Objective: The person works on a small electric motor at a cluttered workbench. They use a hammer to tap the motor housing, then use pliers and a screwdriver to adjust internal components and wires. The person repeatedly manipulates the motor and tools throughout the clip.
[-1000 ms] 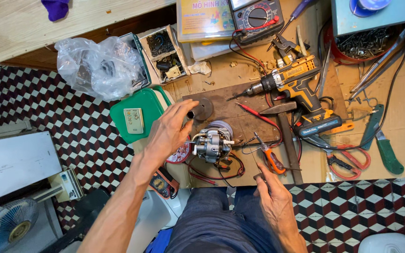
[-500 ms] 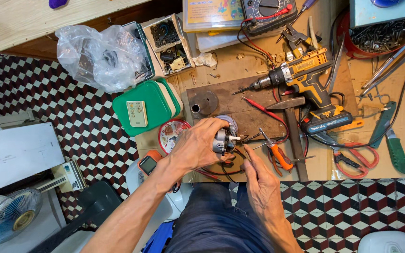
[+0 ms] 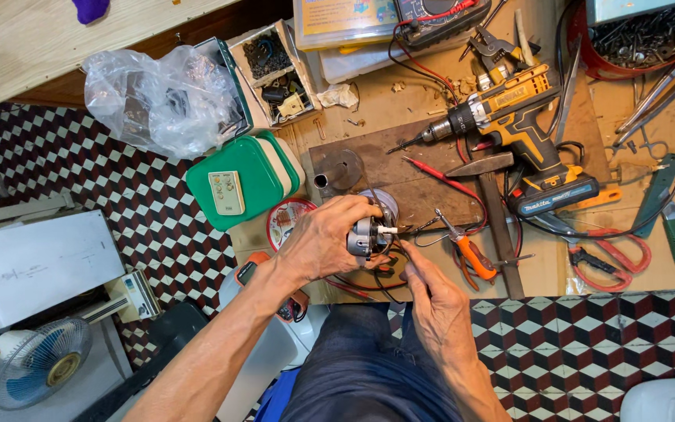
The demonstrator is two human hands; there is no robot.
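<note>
— What's different from a second ago?
— The left hand (image 3: 326,241), then resting beside the small motor (image 3: 369,234), now wraps it.
— And the other?
— The right hand (image 3: 431,301) has slid up-frame, fingertips just below the motor.

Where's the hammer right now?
In the head view, the hammer lies on the workbench right of centre, between the orange-handled pliers and the yellow cordless drill.

You have a small motor (image 3: 369,234), grey metal with copper windings, lifted just over the wooden board (image 3: 423,184) near the desk's front edge. It lies on its side, its pale shaft pointing right, with thin red and black wires trailing beneath it.
</note>
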